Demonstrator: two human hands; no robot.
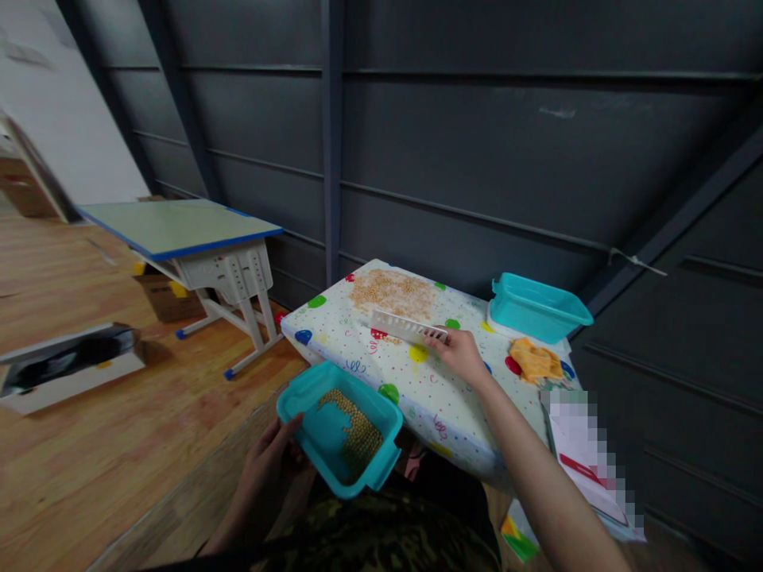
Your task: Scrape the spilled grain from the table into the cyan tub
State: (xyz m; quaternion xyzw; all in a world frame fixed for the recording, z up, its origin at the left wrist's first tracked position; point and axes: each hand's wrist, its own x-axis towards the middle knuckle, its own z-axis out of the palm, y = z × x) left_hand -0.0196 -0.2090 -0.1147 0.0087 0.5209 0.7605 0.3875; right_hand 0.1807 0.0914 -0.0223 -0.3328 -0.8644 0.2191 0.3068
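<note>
My left hand (269,461) grips the near left edge of a teal plastic tub (325,433), held just below the table's front edge and tilted; small yellow beans (358,433) lie in it. My right hand (458,353) is closed on one end of a white slotted scraper (402,324) that rests on the dotted tablecloth (363,353). Just beyond the scraper lies a spread pile of yellow beans (393,292) near the table's far edge.
A second teal tub (536,306) stands on a white lid at the table's far right, with an orange cloth (535,359) beside it. Papers (587,457) lie at the right edge. A grey-green desk (179,226) stands to the left on the wooden floor. A dark panelled wall is behind.
</note>
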